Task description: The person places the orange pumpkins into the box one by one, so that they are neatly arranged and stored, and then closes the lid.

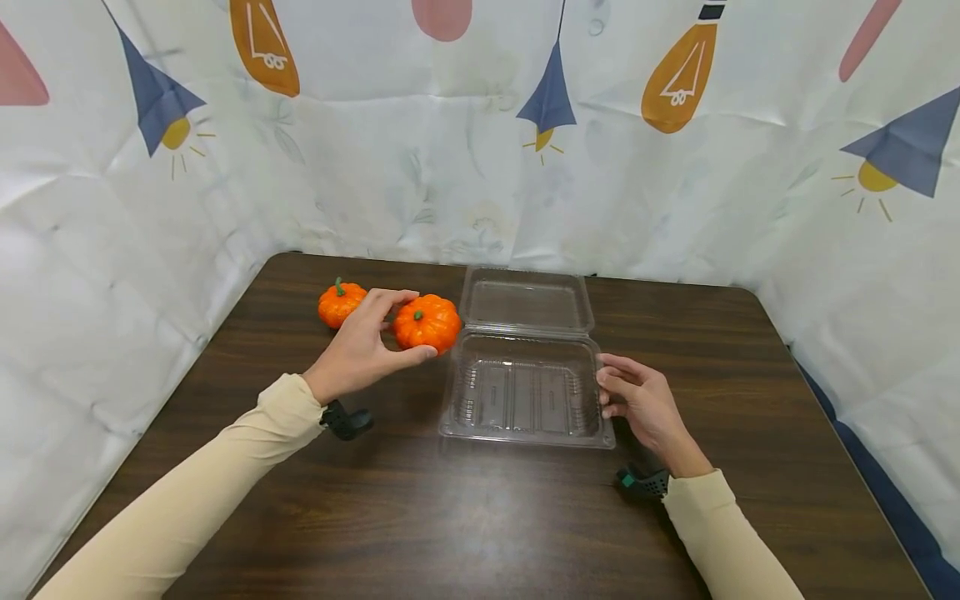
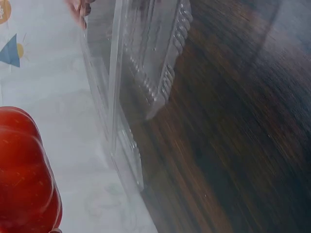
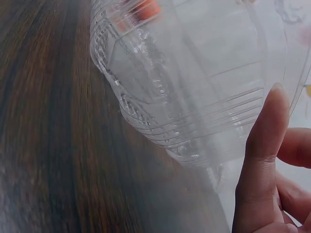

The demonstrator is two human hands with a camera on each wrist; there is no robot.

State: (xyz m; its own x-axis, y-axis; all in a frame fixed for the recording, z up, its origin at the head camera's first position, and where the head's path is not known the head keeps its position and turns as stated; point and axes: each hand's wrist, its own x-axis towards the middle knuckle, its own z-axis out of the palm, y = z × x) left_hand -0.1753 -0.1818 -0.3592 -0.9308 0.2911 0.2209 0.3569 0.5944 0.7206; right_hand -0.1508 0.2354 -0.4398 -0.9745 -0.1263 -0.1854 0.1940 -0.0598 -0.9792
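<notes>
My left hand (image 1: 356, 350) holds an orange pumpkin (image 1: 427, 325) between thumb and fingers, beside the left rim of a clear plastic container (image 1: 527, 439). The same pumpkin (image 2: 24, 174) fills the left edge of the left wrist view. With its hinged lid (image 1: 528, 302) laid back, the container stands open. At its right rim, my right hand (image 1: 645, 408) grips the edge; the right wrist view shows the thumb (image 3: 265, 160) against the clear wall (image 3: 194, 97), other fingers partly behind it. A second orange pumpkin (image 1: 340, 305) sits left of my left hand, partly hidden by it.
A dark wooden table (image 1: 480, 525) carries everything. White patterned cloth (image 1: 465, 167) hangs behind the table and along both sides. Each wrist wears a small black device, one (image 1: 347, 420) on the left and one (image 1: 643, 482) on the right.
</notes>
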